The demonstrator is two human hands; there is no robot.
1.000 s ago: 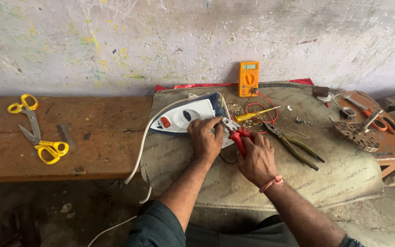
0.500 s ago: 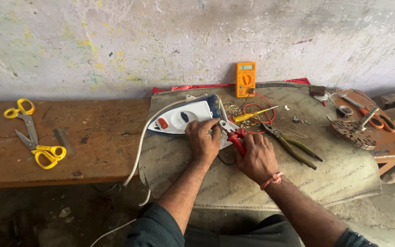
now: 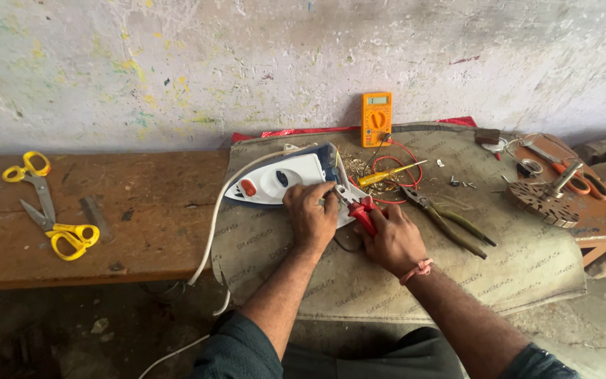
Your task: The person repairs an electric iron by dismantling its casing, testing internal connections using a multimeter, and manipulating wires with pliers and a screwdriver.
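While the left hand (image 3: 310,217) grips the iron (image 3: 282,179), the right hand (image 3: 394,238) clasps red pliers (image 3: 360,209) beside it.

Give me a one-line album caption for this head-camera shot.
Left hand steadies a white clothes iron while the right hand works red-handled pliers at its rear.

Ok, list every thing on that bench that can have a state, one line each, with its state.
Clothes iron: lying on its side on the cloth, held by the left hand.
Red-handled pliers: gripped in the right hand, tips at the iron.
Dark-handled pliers: lying loose, handles apart.
Two yellow scissors: lying open.
Orange multimeter: leaning on the wall.
Yellow screwdriver: lying flat.
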